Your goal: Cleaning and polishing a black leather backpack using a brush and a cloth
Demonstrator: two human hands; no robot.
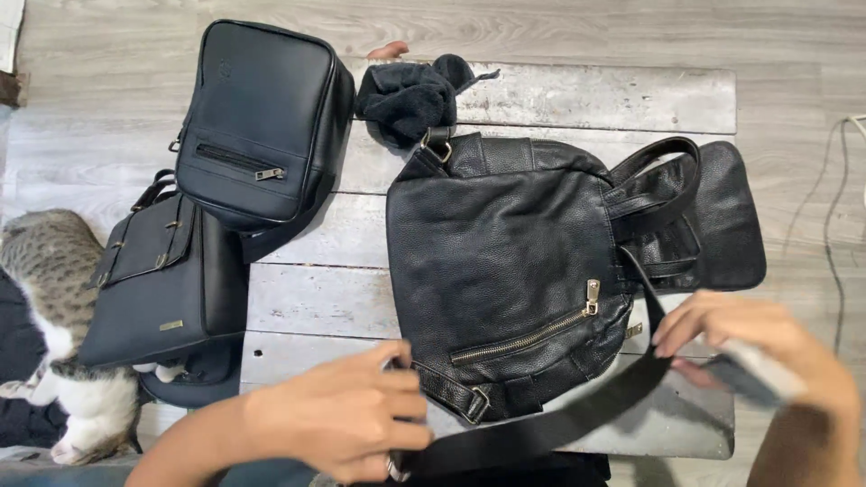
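A black leather backpack [505, 261] lies flat on a weathered white wooden table [586, 95], its flap folded open to the right and a brass zipper running across its front pocket. My left hand [347, 419] grips the lower corner of the backpack near a strap buckle. My right hand [753, 347] pinches a wide black strap [559, 424] that stretches from the backpack's right side across the table's front edge toward my left hand. A blurred pale object shows under my right fingers.
A black zippered pouch bag [262, 122] rests on the table's left corner. A second black bag [162, 280] leans below it. A dark cloth [410, 95] lies at the table's far edge. A tabby-and-white cat [54, 316] sits on the floor left. A cable [834, 225] runs along the right.
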